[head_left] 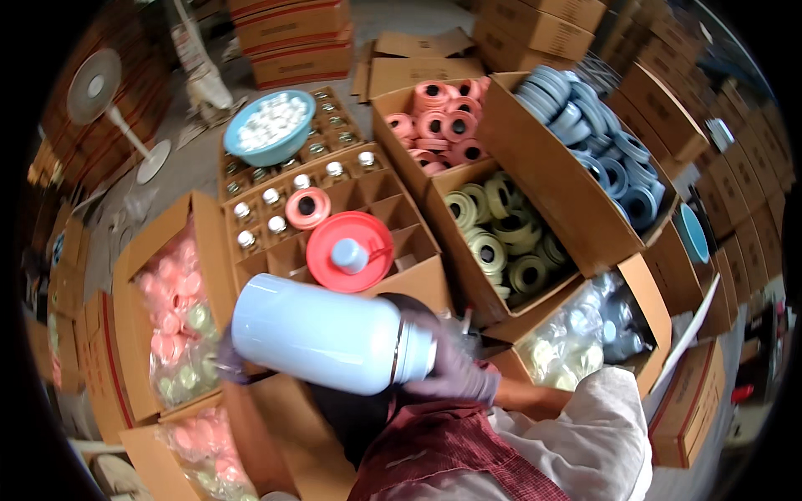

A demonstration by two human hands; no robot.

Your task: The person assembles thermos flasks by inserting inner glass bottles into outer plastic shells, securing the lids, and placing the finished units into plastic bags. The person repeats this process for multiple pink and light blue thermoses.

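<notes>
A light blue vacuum flask lies nearly level across my lap, its base to the left and its neck to the right. My left hand, in a dark glove, grips the base end; part of it is hidden behind the flask. At the neck, my gloved right hand closes round the collar, blurred by motion. Just beyond the flask, a red plastic dish rests on a divided carton and holds a small light blue cup. A pink ring with a black centre lies beside the dish.
The divided carton holds several silver-topped bottles. Behind it stands a blue basin of small white pieces. Cartons of pink rings, pale green rings and blue rings stand right. Bagged pink parts are left, near a fan.
</notes>
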